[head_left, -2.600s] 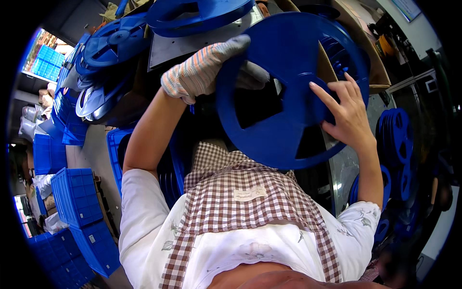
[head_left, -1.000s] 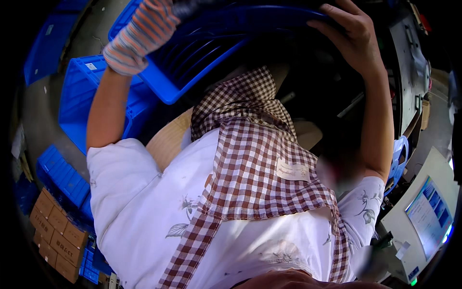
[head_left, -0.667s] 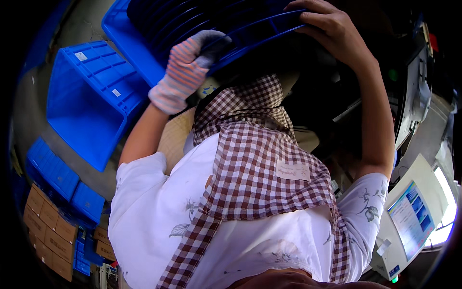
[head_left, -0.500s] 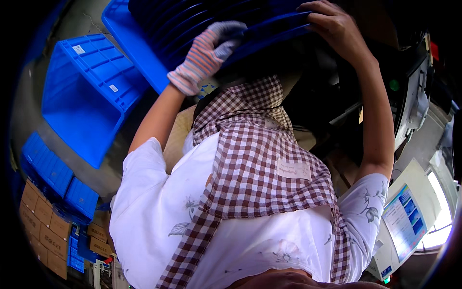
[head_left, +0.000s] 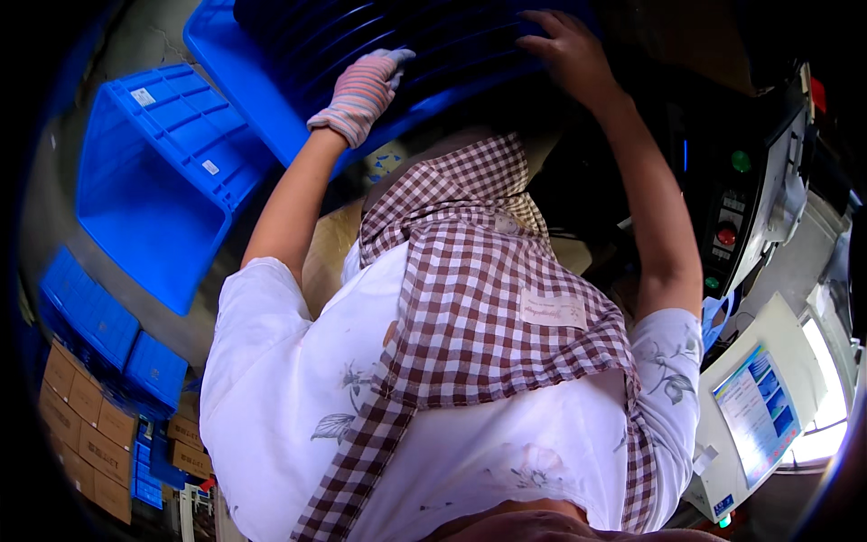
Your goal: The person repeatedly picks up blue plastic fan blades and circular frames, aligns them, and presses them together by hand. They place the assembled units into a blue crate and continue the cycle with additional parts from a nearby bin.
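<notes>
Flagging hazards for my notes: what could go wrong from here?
Reels stand close together in the bin, so the gloved left hand might get pinched. The right hand is bare, so they could scrape it. They also look dark, so a badly seated one might go unnoticed.

We see smooth, glossy plastic on the dark reels (head_left: 442, 41), knitted cloth on the glove (head_left: 358, 95), woven cloth on the apron (head_left: 492, 312), matt cardboard on the boxes (head_left: 86, 402).

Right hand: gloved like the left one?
No, the right hand shows bare fingers and a bare wrist, while only the left hand wears a striped glove.
</notes>
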The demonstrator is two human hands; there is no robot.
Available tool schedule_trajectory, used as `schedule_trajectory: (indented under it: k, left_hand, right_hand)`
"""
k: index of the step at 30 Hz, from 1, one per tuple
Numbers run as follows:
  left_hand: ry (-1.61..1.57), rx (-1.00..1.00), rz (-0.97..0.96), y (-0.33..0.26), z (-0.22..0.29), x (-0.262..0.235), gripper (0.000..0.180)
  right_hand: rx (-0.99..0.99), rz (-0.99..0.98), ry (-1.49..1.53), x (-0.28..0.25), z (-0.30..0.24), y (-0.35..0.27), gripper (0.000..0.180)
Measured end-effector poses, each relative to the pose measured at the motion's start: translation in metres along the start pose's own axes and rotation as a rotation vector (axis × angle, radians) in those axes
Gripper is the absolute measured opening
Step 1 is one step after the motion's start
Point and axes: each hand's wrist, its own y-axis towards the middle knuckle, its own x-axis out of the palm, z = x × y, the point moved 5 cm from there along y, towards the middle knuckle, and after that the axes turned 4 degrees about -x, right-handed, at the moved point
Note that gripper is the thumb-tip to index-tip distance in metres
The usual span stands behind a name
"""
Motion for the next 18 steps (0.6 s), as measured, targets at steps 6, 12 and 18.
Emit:
schedule_trajectory:
  k: [6, 12, 18]
  left_hand:
    - [-0.19, -0.038, 0.043, -0.005, -0.014, -0.001, 0.042]
    - [-0.495, 0.299, 0.083, 0.034, 0.099, -0.072, 0.029]
    - [-0.582, 0.697, -0.018, 0.058, 0.264, -0.126, 0.027]
  right_hand:
    - [0.467, 0.215, 0.302, -0.046, -0.019, -0.082, 0.034]
    - [0.995, 0.502, 0.519, -0.103, -0.064, -0.202, 0.023]
    - [1.274, 0.721, 0.189, -0.174, -0.112, -0.307, 0.021]
